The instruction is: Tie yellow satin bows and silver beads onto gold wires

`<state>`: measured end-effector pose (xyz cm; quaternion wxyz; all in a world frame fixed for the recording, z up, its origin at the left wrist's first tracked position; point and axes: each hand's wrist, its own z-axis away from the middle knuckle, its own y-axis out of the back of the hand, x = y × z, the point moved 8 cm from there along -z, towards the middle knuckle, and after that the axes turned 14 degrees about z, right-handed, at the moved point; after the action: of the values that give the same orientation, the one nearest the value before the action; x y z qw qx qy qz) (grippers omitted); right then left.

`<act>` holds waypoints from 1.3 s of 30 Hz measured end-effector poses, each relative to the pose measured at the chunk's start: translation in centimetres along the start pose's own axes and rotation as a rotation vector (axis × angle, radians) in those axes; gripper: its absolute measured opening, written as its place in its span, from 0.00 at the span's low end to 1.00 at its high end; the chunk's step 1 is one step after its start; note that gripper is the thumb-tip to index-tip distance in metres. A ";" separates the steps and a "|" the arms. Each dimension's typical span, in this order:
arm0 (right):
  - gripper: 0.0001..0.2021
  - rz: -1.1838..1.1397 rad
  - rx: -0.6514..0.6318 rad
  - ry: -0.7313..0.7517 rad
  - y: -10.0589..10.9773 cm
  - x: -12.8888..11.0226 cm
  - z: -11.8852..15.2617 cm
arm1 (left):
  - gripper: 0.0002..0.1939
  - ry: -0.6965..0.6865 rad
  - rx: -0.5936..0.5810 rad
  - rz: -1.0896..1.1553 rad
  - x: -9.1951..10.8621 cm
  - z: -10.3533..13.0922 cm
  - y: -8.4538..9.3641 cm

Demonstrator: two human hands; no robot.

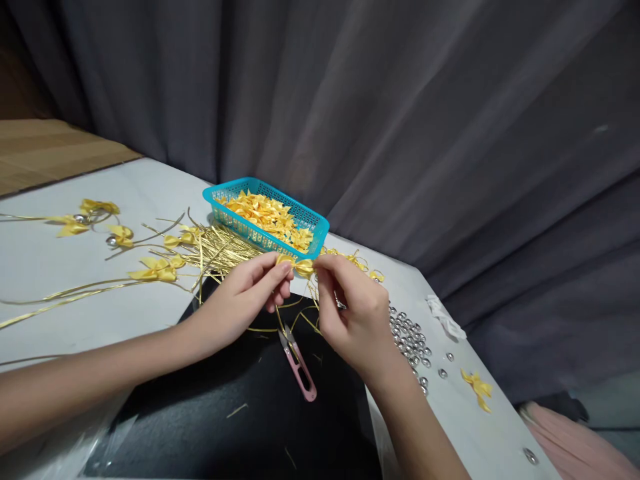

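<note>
Between my two hands is a yellow ribbon bow (303,268), held above the far edge of a black mat (240,413). My left hand (257,283) pinches its left side between thumb and forefinger. On its right side the fingertips of my right hand (357,310) are closed. A gold cord hangs below the bow. Pink-handled thread snips (298,367) lie on the mat just beneath my hands. Behind my left hand spreads a pile of gold cords (225,248).
A blue basket (320,235) full of yellow bows stands at the back, before a dark curtain (400,120). Silver bells (410,343) lie right of my right hand. Bows on cords (155,269) lie at left. A white folded strip (445,317) and a loose bow (477,387) lie at right.
</note>
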<state>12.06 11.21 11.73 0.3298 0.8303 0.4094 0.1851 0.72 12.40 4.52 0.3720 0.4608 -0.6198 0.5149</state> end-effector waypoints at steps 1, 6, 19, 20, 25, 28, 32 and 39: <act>0.08 0.001 -0.003 0.001 -0.1 0.0 0.0 | 0.15 -0.002 0.002 0.002 0.0 0.0 0.0; 0.08 0.042 -0.027 0.009 -0.3 -0.1 0.1 | 0.16 -0.012 0.004 -0.008 0.2 -0.1 0.0; 0.11 0.369 0.129 0.173 0.4 -3.0 0.3 | 0.17 -0.116 0.028 -0.098 1.0 0.0 0.2; 0.10 0.370 0.162 0.172 0.4 -3.2 0.4 | 0.18 -0.132 0.041 -0.113 1.3 0.2 0.2; 0.08 0.398 0.281 0.156 0.4 -3.6 1.1 | 0.19 -0.209 0.104 -0.173 2.2 1.1 0.3; 0.07 0.405 0.324 0.162 0.5 -3.9 1.4 | 0.19 -0.248 0.127 -0.201 2.5 1.5 0.2; 0.06 0.382 0.332 0.160 0.4 -3.9 1.5 | 0.18 -0.304 0.071 -0.238 3.1 2.2 -0.8; 0.06 0.257 0.448 0.034 1.0 -2.8 2.1 | 0.07 -0.599 0.150 -0.516 5.7 3.6 -0.5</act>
<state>12.17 7.69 10.86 0.1043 0.9246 0.3367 0.1441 -0.41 7.81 9.30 0.2572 0.7568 -0.5257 0.2912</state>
